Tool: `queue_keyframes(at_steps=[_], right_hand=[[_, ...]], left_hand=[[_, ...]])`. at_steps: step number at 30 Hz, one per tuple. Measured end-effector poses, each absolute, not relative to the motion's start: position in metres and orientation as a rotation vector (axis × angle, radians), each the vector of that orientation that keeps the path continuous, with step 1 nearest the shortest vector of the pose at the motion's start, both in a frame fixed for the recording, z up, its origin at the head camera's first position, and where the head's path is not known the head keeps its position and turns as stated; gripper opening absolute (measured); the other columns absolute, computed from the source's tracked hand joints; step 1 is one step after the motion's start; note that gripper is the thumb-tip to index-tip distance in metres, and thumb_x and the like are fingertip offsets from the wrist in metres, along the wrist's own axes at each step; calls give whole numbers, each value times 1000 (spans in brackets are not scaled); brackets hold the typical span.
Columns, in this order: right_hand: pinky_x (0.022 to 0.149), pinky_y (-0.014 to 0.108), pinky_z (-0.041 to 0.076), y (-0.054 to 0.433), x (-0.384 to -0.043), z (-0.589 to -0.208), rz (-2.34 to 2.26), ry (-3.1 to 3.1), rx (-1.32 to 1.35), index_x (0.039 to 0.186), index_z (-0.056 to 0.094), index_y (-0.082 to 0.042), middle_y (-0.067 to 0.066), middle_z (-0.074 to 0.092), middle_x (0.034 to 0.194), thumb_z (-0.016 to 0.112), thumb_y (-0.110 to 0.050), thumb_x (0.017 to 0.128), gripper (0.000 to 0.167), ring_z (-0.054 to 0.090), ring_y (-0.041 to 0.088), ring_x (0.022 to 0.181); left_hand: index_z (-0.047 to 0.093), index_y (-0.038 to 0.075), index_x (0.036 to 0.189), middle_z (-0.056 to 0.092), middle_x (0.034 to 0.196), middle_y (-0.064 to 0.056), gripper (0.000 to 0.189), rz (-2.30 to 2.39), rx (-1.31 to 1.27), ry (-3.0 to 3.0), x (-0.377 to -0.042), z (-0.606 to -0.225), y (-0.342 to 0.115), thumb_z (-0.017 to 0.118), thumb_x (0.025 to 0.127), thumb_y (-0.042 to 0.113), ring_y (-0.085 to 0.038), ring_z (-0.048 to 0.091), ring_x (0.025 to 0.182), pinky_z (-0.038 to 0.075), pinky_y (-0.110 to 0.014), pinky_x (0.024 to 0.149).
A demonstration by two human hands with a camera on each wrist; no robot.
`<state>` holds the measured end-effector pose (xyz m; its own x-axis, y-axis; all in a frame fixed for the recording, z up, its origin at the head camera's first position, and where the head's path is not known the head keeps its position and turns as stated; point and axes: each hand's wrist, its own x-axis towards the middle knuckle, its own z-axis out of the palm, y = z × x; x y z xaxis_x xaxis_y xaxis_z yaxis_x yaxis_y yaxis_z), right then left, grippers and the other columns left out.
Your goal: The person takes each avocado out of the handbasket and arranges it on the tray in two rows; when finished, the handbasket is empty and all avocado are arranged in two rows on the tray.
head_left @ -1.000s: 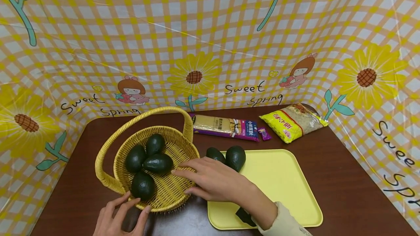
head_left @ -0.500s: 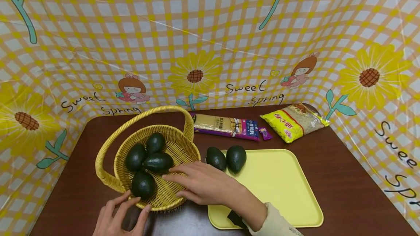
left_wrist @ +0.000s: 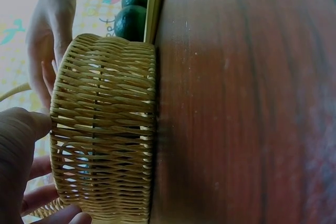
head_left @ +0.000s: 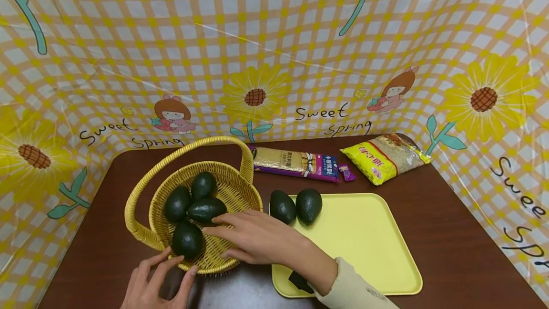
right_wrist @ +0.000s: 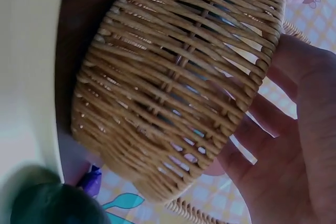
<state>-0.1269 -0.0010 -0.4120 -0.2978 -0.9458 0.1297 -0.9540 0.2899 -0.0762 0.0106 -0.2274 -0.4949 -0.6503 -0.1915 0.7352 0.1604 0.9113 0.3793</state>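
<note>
A yellow wicker basket (head_left: 214,269) with an arched handle holds several dark green avocados (head_left: 187,241) on its left side. My left hand (head_left: 156,283) grips its front rim, thumb and fingertips on the weave; in the left wrist view the thumb (left_wrist: 37,123) meets the edge. Over the right rim reaches my right hand (head_left: 261,240), fingers loosely extended inside, near the avocados, with nothing held. In the right wrist view that hand's fingers pass behind the basket wall (right_wrist: 173,77). Two more avocados (head_left: 309,206) lie at the yellow tray's back left corner.
The yellow tray (head_left: 364,242) stands right of the basket on the brown table (head_left: 454,252). Behind are a pasta pack (head_left: 293,163), a small purple packet (head_left: 346,173) and a yellow bag (head_left: 381,159). A patterned cloth (head_left: 266,37) hangs at the back and sides.
My right hand has moved left, further into the basket, uncovering more of the avocado at the tray's corner. The left hand stays at the rim, and the avocados in the basket keep their places.
</note>
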Motion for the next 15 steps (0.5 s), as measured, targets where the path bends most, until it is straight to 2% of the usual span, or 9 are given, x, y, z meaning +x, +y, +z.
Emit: queue_keyframes(at_steps=[15], right_hand=[[106, 37, 56, -24, -128, -415, 161, -2533, 1788, 163, 48, -25, 1, 59, 155, 69, -47, 105, 66, 68, 16, 127]], left_hand=[[83, 5, 95, 73, 102, -20, 36, -528, 34, -2238, 11, -495, -228, 99, 68, 23, -35, 69, 75, 55, -56, 64]])
